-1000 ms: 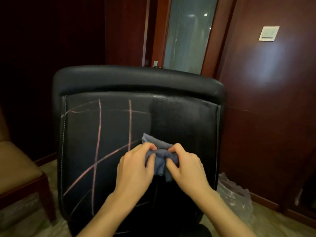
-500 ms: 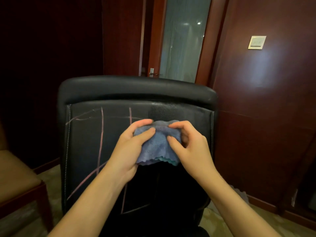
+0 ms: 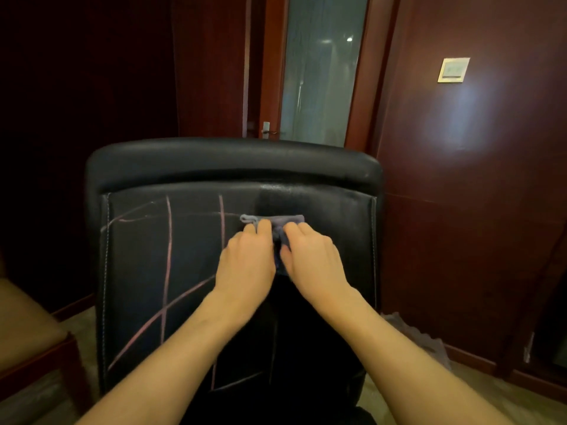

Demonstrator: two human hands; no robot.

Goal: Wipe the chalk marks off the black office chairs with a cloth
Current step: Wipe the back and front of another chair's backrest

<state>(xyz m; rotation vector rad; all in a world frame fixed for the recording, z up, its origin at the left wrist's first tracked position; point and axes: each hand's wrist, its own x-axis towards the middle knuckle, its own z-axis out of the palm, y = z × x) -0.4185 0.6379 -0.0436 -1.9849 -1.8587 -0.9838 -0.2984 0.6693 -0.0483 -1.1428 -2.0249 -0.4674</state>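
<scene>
Fingers (image 3: pixel 264 227) of both hands now press the cloth (image 3: pixel 283 220) flat on the chair (image 3: pixel 214 167), no longer refolding midair. Wiping resumes; chalk marks (image 3: pixel 168 256) remain left.

Small blue-grey cloth (image 3: pixel 277 222) flat against the black leather office chair back (image 3: pixel 337 210).
Pink chalk lines (image 3: pixel 167 271) cross its left half; right half clean.

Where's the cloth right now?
In the head view, the cloth lies against the chair back, upper middle, under both hands, just right of the remaining chalk lines.
</scene>
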